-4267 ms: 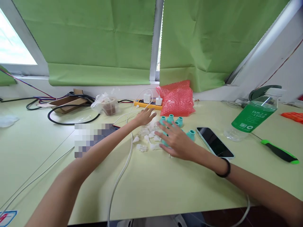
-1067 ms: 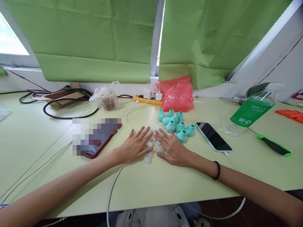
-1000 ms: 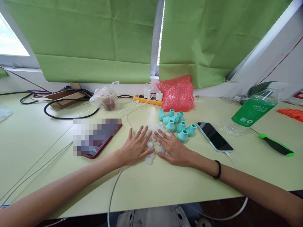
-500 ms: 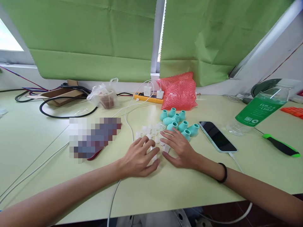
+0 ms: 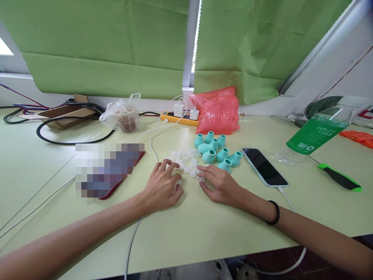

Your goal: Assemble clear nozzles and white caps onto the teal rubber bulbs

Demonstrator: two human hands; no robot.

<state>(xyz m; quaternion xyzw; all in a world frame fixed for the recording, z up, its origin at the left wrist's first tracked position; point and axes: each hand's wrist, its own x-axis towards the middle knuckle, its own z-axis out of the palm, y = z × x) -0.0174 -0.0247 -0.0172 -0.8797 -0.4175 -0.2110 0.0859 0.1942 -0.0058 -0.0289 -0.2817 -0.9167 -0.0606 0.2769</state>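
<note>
Small translucent white pieces [image 5: 186, 157] lie in a loose pile at the middle of the table. My left hand [image 5: 163, 184] is at the pile's left edge, fingers curled around a whitish piece partly hidden beneath them. On the right side of the pile, my right hand [image 5: 220, 184] has its fingers bent about a clear piece [image 5: 201, 179] by the fingertips. Several teal bulb-shaped parts [image 5: 223, 154] with round openings stand just behind my right hand, and one lies on its side.
A phone [image 5: 265, 167] on a cable, a green-labelled bottle [image 5: 317, 134] and a screwdriver [image 5: 339, 177] are at right. Behind are red bubble wrap [image 5: 218, 112], a yellow power strip [image 5: 180, 118] and a bagged tape roll [image 5: 126, 118]. A blurred red-edged object [image 5: 116, 171] lies left.
My left hand has moved left, away from my right hand, uncovering more white pieces between them. My right hand stays by the clear piece. The view has shifted slightly.
</note>
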